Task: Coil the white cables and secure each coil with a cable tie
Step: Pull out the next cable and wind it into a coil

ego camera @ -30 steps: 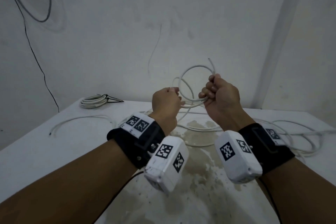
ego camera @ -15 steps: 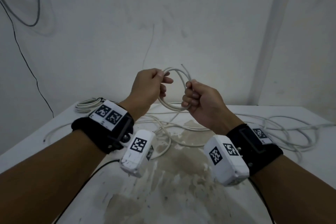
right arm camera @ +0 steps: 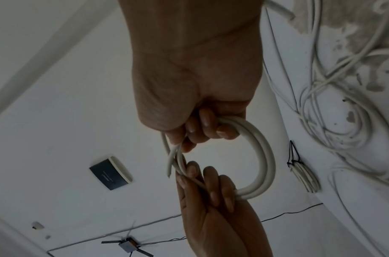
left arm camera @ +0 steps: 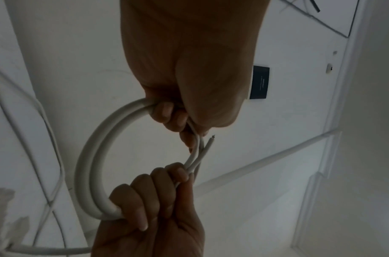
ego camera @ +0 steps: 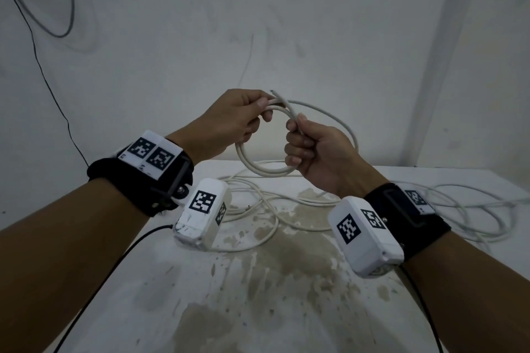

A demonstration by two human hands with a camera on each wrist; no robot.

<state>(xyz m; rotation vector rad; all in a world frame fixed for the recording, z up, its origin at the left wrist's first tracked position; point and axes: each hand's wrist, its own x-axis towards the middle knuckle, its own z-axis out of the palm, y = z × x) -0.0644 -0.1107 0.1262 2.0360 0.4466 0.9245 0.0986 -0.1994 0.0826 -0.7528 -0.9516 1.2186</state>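
I see the white table [ego camera: 120, 309] filling the lower part of the head view, its paint worn away in a brownish patch at the middle. Across its far half lies the loose white cable [ego camera: 464, 210] in sprawling slack loops, running off toward the right edge. In the right wrist view I make out a finished coil [right arm camera: 304, 177] lying on the table, bound with a black cable tie [right arm camera: 293, 157].

My two hands are raised above the table with a small coil [ego camera: 265, 169] of white cable between them, about two turns lying side by side, hanging clear of the surface. My left hand [ego camera: 229, 123] has its fingers curled round the upper left of that coil, thumb on top. My right hand [ego camera: 318, 153] is closed in a fist round the coil's right side, and one strand arcs out behind it and drops toward the slack on the table. The cut cable end [left arm camera: 211, 141] sticks up free between the two hands, just beside my left fingertips [left arm camera: 190, 141].
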